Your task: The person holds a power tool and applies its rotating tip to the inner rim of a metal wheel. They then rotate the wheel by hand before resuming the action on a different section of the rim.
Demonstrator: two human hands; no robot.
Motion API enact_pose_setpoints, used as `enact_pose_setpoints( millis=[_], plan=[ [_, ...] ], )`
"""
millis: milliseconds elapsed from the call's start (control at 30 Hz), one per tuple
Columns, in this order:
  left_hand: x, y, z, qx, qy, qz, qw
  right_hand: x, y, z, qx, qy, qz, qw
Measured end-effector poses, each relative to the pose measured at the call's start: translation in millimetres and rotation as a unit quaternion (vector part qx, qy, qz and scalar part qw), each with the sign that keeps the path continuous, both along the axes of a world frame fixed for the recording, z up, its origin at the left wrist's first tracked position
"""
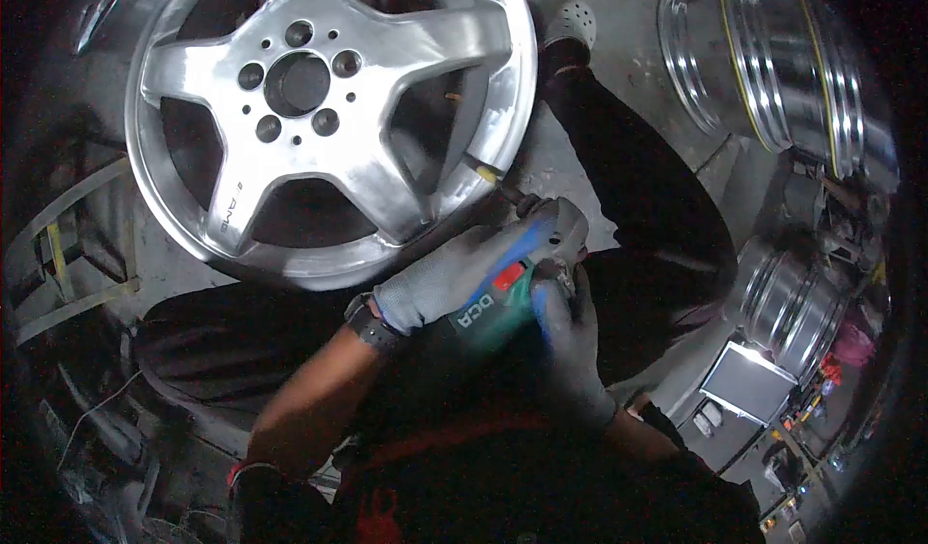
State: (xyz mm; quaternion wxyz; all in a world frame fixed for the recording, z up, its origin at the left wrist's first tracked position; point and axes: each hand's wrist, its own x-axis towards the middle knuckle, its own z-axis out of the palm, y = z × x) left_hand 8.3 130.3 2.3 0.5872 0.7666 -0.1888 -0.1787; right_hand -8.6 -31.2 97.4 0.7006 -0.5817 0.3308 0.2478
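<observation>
- Left hand (483, 259), gloved: fingers closed round green power tool (495, 304).
- Right hand (570, 331): fingers wrapped round it too.
- Shiny five-spoke wheel (372, 172) before the lap; yellow tip (486, 173) at its rim, apparently touching.

Shiny wheel rims (788, 65) stand at the upper right. Another rim (785, 302) sits lower right, near a bright rectangular panel (748, 383) and a dark pink item (853, 345). A metal frame (72, 196) stands at left.
</observation>
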Motion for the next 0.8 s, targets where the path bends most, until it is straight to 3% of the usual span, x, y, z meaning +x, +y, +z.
enact_pose_setpoints(
  millis=[33,67,133,233,367,433,567,633,800],
  plan=[
    [-1.3,-0.7,-2.4,0.018,-0.069,0.015,0.997,-3.9,-3.2,-4.3,0.0,0.0,0.0,1.0],
    [-6.8,-1.4,-7.0,0.019,-0.068,0.015,0.997,-11.9,-9.2,-11.9,0.017,-0.016,0.008,1.0],
    [-21.4,-0.6,-11.8,-0.048,0.066,0.003,0.997,-22.3,-11.2,-14.4,0.035,-0.032,0.014,0.999],
    [-30.8,6.7,-3.7,-0.036,0.158,-0.011,0.987,-29.3,-7.0,-14.9,0.07,0.019,-0.002,0.997],
    [-2.8,1.8,14.7,-0.014,0.152,-0.047,0.987,-17.4,-8.3,-10.9,0.071,0.007,-0.016,0.997],
    [11.2,0.4,32.7,0.052,0.08,-0.059,0.994,-13.8,-10.0,-7.6,0.076,-0.017,-0.037,0.996],
    [-1.3,1.0,18.1,0.006,0.159,-0.071,0.985,-27.6,-14.6,-15.3,0.048,-0.028,-0.011,0.998],
    [-18.6,-2.2,-2.9,-0.053,0.077,-0.025,0.995,-30.7,-11.3,-15.7,0.057,-0.018,-0.011,0.998],
    [-4.2,-3.9,6.3,0.007,0.048,-0.045,0.998,-18.7,-9.0,-8.8,0.086,0.004,-0.067,0.994]
  ],
)
